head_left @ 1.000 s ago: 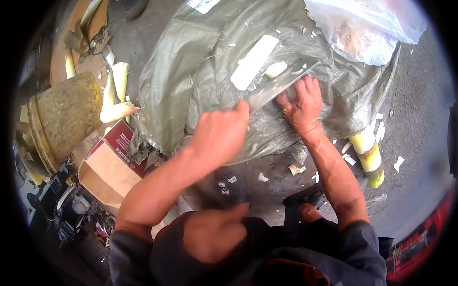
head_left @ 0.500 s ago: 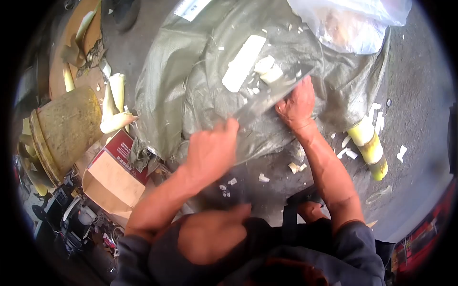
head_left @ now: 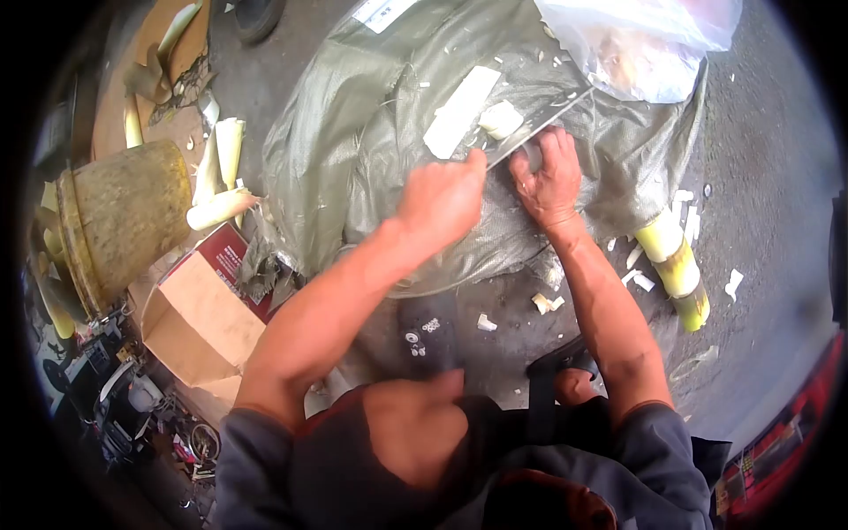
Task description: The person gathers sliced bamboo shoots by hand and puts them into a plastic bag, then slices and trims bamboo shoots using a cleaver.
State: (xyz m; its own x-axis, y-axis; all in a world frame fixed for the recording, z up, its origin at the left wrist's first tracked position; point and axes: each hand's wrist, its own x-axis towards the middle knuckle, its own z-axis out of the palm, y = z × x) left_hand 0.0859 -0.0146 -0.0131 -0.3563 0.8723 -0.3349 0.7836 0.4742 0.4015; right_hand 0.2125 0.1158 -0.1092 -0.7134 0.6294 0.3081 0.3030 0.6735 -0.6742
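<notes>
My left hand (head_left: 444, 196) is closed around the handle of a large knife (head_left: 543, 125), its blade slanting up and to the right. Close beside the blade, my right hand (head_left: 552, 181) rests low over the sack with its fingers curled. A greyish-pale patch shows between thumb and fingers; I cannot make out what it is. Past the knife lie a white chunk (head_left: 502, 120) and a long white slab (head_left: 462, 112), seemingly cut bamboo shoot. Small white chips are scattered around them on a grey-green woven sack (head_left: 353, 168).
A ringed yellow-green bamboo shoot (head_left: 676, 269) lies right of the sack. A plastic bag (head_left: 654, 57) is at the top right. Leftward are a tipped yellow bucket (head_left: 132, 221), peeled husks (head_left: 221, 208) and an open cardboard box (head_left: 203, 318). White scraps dot the floor.
My left hand has moved up and right with the knife, bringing the blade nearer my right hand. My right hand's fingers have spread slightly. Only one white chunk shows where two lay together.
</notes>
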